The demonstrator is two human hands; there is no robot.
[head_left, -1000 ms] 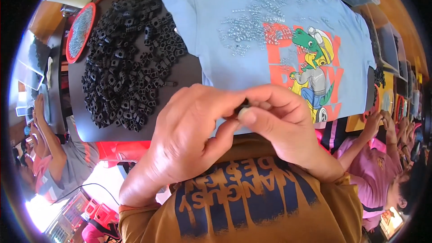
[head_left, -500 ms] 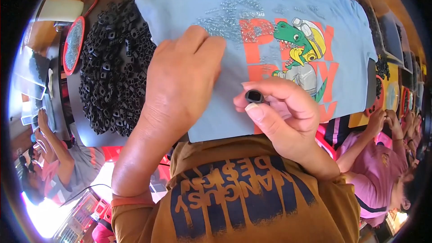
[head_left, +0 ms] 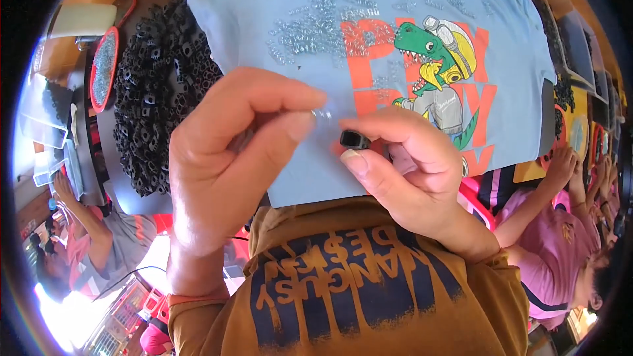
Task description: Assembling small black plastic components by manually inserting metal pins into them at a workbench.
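Left hand (head_left: pixel 224 148) pinches a small shiny piece (head_left: pixel 324 115), blurred; right hand (head_left: pixel 419 165) grips black part (head_left: pixel 354 139) near it, above blue shirt (head_left: pixel 306 175).

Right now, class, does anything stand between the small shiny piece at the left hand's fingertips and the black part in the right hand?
Nothing visible blocks the short gap between the small shiny piece and the black part. The right hand's forefinger tip lies close by its upper side; the blue shirt is only behind.
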